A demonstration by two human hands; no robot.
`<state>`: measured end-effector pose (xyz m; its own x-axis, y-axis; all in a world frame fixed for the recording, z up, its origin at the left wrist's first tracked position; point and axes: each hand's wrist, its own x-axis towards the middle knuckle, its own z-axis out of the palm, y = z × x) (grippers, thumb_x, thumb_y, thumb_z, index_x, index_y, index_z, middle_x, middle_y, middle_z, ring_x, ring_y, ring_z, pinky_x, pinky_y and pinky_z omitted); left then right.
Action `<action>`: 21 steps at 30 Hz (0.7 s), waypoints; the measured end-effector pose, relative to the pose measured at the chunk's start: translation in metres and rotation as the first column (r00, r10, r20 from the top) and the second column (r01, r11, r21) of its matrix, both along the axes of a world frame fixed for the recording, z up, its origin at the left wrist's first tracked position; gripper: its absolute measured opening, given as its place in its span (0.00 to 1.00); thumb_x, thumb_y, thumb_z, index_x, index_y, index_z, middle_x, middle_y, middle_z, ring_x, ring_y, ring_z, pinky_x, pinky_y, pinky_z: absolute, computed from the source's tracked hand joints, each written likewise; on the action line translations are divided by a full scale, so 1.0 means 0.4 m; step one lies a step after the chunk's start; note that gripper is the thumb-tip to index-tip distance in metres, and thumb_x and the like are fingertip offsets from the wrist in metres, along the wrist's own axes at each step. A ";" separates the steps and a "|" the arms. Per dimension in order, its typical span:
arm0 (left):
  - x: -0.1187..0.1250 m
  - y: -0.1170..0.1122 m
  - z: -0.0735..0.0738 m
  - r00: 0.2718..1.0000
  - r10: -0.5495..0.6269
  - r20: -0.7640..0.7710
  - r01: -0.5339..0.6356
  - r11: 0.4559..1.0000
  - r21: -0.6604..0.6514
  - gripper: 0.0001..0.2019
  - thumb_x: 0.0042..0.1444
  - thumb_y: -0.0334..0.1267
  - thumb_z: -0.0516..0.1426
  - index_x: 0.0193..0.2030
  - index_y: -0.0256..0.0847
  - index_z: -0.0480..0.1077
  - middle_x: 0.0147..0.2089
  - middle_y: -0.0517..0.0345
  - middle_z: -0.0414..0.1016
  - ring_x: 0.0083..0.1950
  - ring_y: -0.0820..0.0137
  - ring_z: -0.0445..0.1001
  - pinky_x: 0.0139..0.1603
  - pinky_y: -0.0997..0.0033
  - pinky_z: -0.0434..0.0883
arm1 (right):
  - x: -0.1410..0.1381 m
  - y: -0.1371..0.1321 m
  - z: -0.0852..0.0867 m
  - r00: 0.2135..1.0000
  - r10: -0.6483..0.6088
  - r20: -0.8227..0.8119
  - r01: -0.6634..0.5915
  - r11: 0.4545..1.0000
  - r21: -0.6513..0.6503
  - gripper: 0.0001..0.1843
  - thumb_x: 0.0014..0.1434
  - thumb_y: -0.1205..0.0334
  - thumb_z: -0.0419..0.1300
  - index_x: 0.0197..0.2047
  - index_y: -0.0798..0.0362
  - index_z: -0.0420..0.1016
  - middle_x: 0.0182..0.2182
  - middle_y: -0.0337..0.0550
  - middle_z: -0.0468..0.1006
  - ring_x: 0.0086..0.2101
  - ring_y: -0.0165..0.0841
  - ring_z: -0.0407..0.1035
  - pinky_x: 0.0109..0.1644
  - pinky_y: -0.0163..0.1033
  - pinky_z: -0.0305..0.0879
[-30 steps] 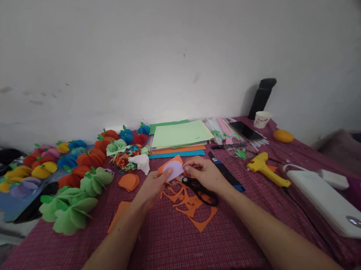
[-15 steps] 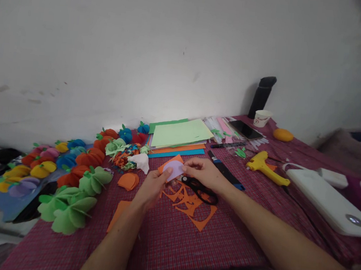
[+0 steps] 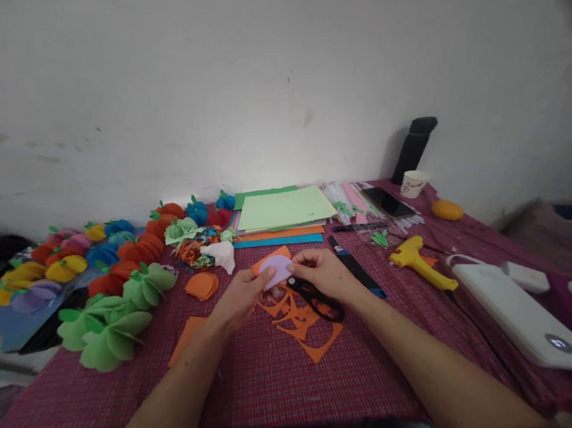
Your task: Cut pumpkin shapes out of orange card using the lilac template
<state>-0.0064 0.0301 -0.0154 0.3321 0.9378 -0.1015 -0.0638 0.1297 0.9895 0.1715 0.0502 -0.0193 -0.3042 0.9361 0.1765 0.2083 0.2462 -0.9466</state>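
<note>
Between my hands is a lavender paper circle (image 3: 276,269), laid over a piece of orange paper (image 3: 285,252). My left hand (image 3: 248,290) is closed on both, its thumb pressing on the circle's left side. At the upper right edge of the circle, my right hand (image 3: 322,269) pinches the papers with thumb and fingers. Black-handled scissors (image 3: 324,306) are just below my right hand; their blades are mostly hidden. Orange paper offcuts (image 3: 320,346) with curved cuts lie under the hands. A stack of cut orange circles (image 3: 201,285) rests left of my left hand.
Paper pumpkins (image 3: 142,248) and green paper shapes (image 3: 109,338) crowd the left side. Coloured sheets (image 3: 286,208) lie behind the hands. To the right are a yellow glue gun (image 3: 421,263), a white power bank (image 3: 521,313), a phone (image 3: 388,202), a paper cup (image 3: 414,184) and a black bottle (image 3: 414,149).
Both hands keep nearly the same hold on the lavender circle and orange paper. The whole view has shifted slightly.
</note>
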 end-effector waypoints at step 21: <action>-0.001 -0.001 -0.004 1.000 -0.016 0.007 0.016 1.000 -0.004 0.17 0.50 0.46 0.56 0.34 0.31 0.73 0.24 0.55 0.71 0.23 0.76 0.64 0.26 0.76 0.60 | 0.003 0.001 0.002 0.999 0.005 0.051 -0.008 0.998 0.055 0.13 0.52 0.56 0.57 0.28 0.58 0.74 0.21 0.37 0.72 0.21 0.25 0.61 0.23 0.29 0.55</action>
<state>-0.0069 0.0298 -0.0169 0.3482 0.9318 -0.1028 -0.0681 0.1345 0.9886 0.1728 0.0504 -0.0184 -0.3202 0.9233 0.2121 0.2545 0.2994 -0.9196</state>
